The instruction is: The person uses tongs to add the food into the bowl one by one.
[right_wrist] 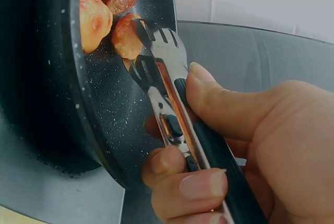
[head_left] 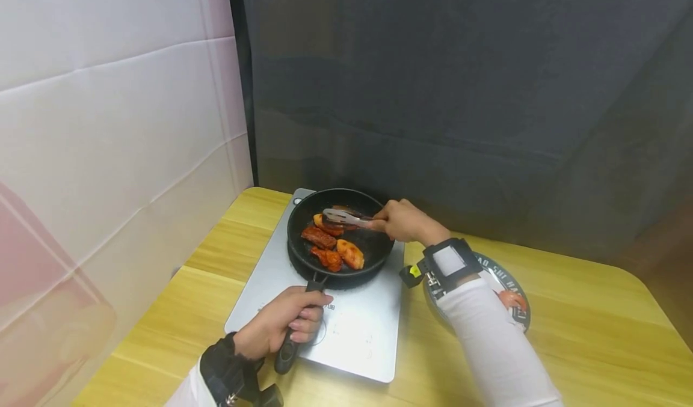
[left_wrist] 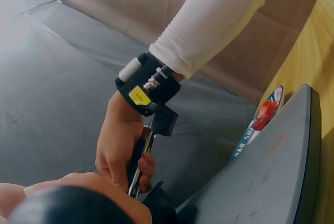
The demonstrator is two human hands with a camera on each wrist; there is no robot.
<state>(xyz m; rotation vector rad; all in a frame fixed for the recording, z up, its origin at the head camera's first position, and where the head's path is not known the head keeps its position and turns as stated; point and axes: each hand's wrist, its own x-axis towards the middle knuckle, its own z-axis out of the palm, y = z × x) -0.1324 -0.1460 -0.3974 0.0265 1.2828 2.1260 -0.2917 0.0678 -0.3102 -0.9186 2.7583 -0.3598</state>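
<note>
My left hand (head_left: 281, 323) grips the black handle (head_left: 286, 354) of a frying pan (head_left: 375, 250), thumb laid along it. Inside the pan lie several browned pieces of meat, among them a dark red piece (head_left: 318, 237) and a golden-orange piece (head_left: 350, 253). Over the pan's right side, my right hand (head_left: 408, 222) holds metal tongs (head_left: 343, 217) with dark grips. In the right wrist view the slotted tips of the tongs (right_wrist: 169, 51) are at an orange-brown piece (right_wrist: 127, 37); whether they pinch it I cannot tell. The left wrist view shows the right hand (left_wrist: 121, 143) around the tongs.
Under the pan is a flat silver induction cooker (head_left: 357, 347) on a wooden table (head_left: 585, 311). A plate (head_left: 522, 323) with lettering on its rim and a reddish piece of food (head_left: 511, 300) sits to the right, partly behind my right forearm. Dark fabric (head_left: 460, 94) hangs behind the table.
</note>
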